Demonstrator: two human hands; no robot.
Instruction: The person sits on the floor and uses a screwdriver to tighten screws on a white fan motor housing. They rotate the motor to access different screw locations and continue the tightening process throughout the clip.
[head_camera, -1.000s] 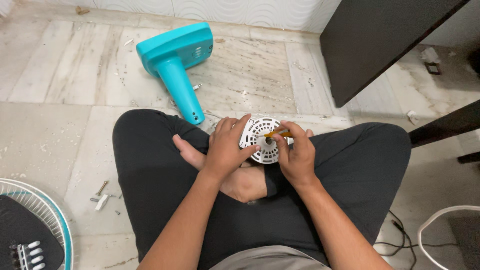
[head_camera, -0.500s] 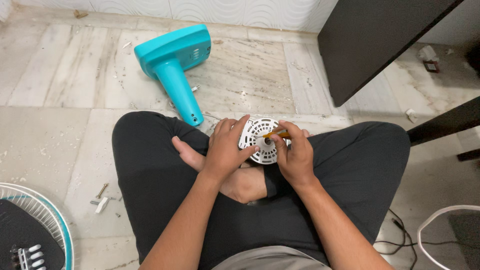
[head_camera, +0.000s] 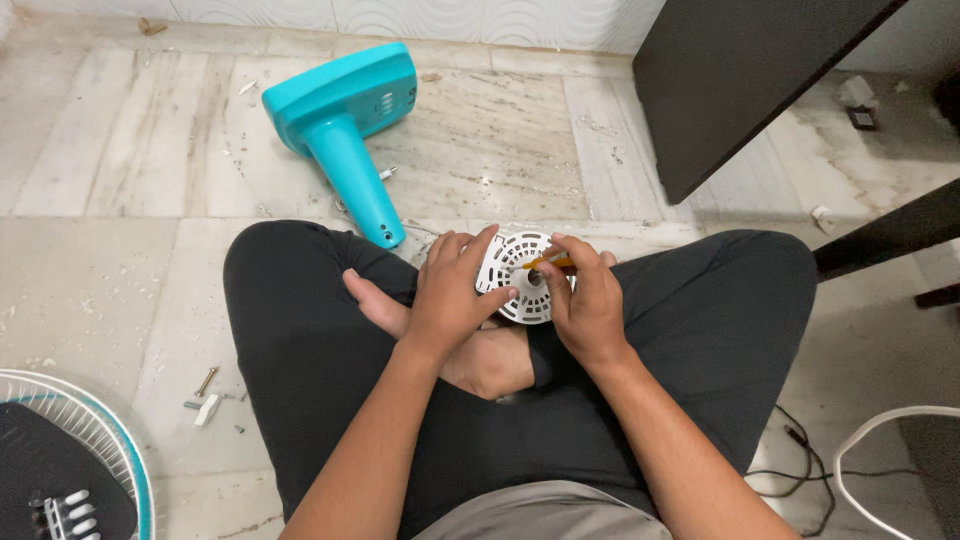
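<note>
The white slotted fan motor cover (head_camera: 522, 277) looks like matt moulded plastic, and the tool (head_camera: 552, 262) laid on it has a glossy yellow-orange plastic handle. The turquoise fan stand (head_camera: 345, 130) is smooth plastic with a soft sheen, lying on a floor (head_camera: 120, 170) of veined, worn marble-like stone tiles dusted with grit; the fan grille (head_camera: 95, 425) is thin white-coated wire with a turquoise rim. The black trousers (head_camera: 290, 340) are matt knit cloth, and the dark cabinet (head_camera: 740, 80) looks like flat matt laminate.
</note>
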